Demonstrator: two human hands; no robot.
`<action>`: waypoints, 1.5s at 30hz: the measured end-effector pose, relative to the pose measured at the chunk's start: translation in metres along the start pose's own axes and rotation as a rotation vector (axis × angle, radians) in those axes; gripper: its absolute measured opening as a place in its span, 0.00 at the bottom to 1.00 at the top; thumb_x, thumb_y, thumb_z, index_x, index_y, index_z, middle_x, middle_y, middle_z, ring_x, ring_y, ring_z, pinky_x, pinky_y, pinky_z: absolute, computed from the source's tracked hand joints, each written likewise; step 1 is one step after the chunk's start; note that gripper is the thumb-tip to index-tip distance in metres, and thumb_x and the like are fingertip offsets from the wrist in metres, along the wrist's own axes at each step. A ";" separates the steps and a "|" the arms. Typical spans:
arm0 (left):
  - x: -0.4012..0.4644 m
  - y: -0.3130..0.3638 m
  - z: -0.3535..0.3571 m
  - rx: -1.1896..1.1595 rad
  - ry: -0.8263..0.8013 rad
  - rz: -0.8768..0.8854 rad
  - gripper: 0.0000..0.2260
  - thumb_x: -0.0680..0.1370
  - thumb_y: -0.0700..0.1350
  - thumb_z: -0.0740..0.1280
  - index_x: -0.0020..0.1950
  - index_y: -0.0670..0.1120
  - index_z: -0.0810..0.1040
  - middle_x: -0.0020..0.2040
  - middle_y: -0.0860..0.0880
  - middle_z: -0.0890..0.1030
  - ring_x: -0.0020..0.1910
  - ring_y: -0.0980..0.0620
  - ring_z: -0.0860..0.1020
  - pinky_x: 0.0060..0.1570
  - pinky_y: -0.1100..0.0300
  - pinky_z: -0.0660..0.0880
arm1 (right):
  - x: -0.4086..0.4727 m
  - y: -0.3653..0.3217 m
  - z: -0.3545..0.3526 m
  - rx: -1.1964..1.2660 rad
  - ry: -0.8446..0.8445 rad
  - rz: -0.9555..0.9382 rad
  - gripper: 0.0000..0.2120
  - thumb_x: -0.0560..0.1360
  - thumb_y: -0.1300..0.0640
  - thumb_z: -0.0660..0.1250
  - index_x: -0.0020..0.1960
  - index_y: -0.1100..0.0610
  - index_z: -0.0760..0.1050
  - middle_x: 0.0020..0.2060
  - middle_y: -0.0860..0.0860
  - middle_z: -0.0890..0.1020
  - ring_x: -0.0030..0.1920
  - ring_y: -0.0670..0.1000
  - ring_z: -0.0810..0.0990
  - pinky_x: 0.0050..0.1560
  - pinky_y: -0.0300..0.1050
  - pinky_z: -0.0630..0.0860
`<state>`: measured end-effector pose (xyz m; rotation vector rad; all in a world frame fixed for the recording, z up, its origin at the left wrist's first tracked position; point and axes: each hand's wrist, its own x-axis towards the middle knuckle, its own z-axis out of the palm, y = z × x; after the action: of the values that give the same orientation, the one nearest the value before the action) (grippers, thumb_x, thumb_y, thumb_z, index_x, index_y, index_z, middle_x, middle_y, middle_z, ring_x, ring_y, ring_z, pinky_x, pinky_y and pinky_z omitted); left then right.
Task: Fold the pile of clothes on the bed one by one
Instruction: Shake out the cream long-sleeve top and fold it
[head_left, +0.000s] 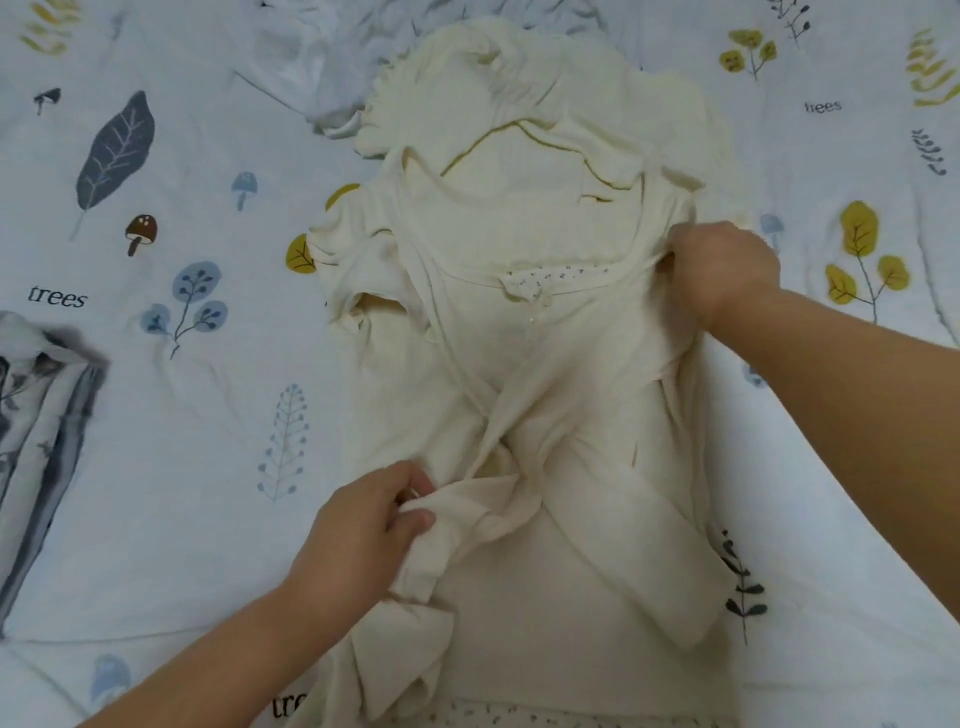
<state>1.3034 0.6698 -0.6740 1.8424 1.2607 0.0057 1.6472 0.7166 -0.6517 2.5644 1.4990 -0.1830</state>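
The cream buttoned garment lies face up in the middle of the bed sheet, its neckline toward the far edge and its hem running off the near edge of the view. The left hand pinches a bunched sleeve or side panel near the garment's lower left, and the right hand has its fingers curled round the fabric at the right shoulder. The likely trouble, as I judge it, is that the garment rests on other cream clothes just beyond its collar, so a pull could drag those along or bunch the layers beneath. The twisted cloth at the middle may also fold in crooked unless flattened first. How many pieces make up the cream heap cannot be told, as their edges merge. A grey patterned folded item at the sheet's left edge is cut off, and white crumpled fabric near the far edge is blurred.
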 end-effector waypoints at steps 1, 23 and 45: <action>0.001 -0.004 0.000 0.021 -0.011 0.011 0.11 0.74 0.42 0.68 0.40 0.59 0.72 0.39 0.59 0.79 0.39 0.65 0.75 0.40 0.75 0.68 | 0.006 0.003 -0.003 0.064 0.064 0.053 0.11 0.75 0.68 0.55 0.55 0.66 0.72 0.50 0.66 0.76 0.49 0.64 0.76 0.42 0.48 0.64; -0.002 -0.024 0.001 0.879 -0.218 0.533 0.28 0.78 0.61 0.45 0.73 0.49 0.62 0.74 0.45 0.62 0.71 0.39 0.62 0.66 0.40 0.63 | -0.167 -0.023 0.069 0.189 -0.216 -0.296 0.25 0.81 0.52 0.49 0.77 0.50 0.45 0.77 0.53 0.48 0.76 0.53 0.46 0.73 0.51 0.46; -0.067 -0.041 -0.013 0.726 -0.120 0.628 0.22 0.61 0.40 0.73 0.55 0.49 0.82 0.67 0.42 0.72 0.68 0.36 0.65 0.60 0.37 0.69 | -0.255 0.026 0.057 0.152 -0.224 -0.550 0.33 0.50 0.76 0.75 0.51 0.54 0.82 0.62 0.54 0.77 0.66 0.58 0.70 0.66 0.51 0.64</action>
<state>1.2343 0.6323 -0.6632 2.7538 0.5748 -0.2442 1.5435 0.4751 -0.6570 2.0736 2.1194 -0.6476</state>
